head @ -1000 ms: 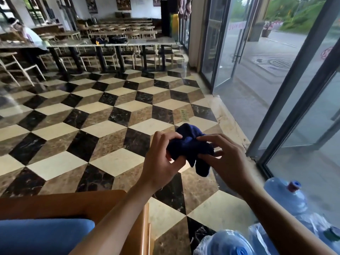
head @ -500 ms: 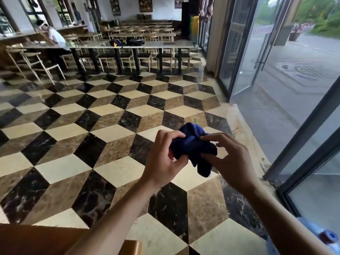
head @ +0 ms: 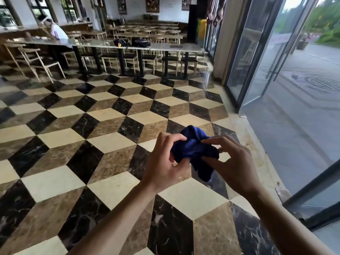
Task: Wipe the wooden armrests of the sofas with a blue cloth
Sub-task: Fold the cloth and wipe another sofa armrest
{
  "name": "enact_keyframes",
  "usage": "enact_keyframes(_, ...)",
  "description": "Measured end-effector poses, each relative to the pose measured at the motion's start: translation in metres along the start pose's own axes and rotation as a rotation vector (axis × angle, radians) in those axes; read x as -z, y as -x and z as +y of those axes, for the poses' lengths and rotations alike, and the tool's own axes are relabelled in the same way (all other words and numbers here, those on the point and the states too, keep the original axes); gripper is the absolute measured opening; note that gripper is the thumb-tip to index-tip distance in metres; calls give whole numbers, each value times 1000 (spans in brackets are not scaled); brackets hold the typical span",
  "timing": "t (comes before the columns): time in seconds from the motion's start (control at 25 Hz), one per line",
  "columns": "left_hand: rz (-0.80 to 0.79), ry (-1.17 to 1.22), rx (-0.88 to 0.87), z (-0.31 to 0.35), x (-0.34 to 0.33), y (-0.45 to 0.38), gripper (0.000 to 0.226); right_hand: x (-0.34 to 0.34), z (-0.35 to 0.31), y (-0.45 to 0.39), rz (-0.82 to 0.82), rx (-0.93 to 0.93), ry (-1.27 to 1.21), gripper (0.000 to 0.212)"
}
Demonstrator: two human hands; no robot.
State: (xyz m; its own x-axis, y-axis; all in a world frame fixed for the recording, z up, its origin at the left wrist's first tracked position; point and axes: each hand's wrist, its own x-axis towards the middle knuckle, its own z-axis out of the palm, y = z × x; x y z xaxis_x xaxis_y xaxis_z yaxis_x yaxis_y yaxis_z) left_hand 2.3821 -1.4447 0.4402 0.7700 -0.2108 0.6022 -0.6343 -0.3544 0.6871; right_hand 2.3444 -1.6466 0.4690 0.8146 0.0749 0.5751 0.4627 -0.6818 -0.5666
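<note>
A bunched dark blue cloth (head: 193, 150) hangs in the air between both hands, above the tiled floor. My left hand (head: 163, 162) grips its left side with curled fingers and thumb. My right hand (head: 233, 162) pinches its right side between fingertips and thumb, and a loose end of the cloth dangles below. No sofa or wooden armrest is in view.
A patterned marble floor (head: 103, 137) stretches ahead. A long table (head: 174, 46) with chairs (head: 36, 59) stands at the far side, and a person (head: 57, 32) sits at its left. Glass doors (head: 257, 57) line the right.
The view has lifted and turned left: the wooden armrest, blue cushion and water bottles have dropped out of sight. Both hands still hold the cloth in the same way.
</note>
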Motion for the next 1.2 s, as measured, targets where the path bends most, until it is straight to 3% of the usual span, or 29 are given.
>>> enact_keyframes(0.4,54,-57,7,-84,-8,-103,46,-50,66,-123,-57,47,-88,40)
enact_keyframes(0.72,353,-294,133,-120,-11,-142,44,-103,119,-226,-288,281,-299,41)
enact_keyframes(0.96,620,-539,350,-101,31,-106,45,-168,80,-263,-538,515,-527,39)
enact_keyframes(1.2,839,-833,518,-49,78,-26,46,-229,-9,-230,-748,729,-797,38)
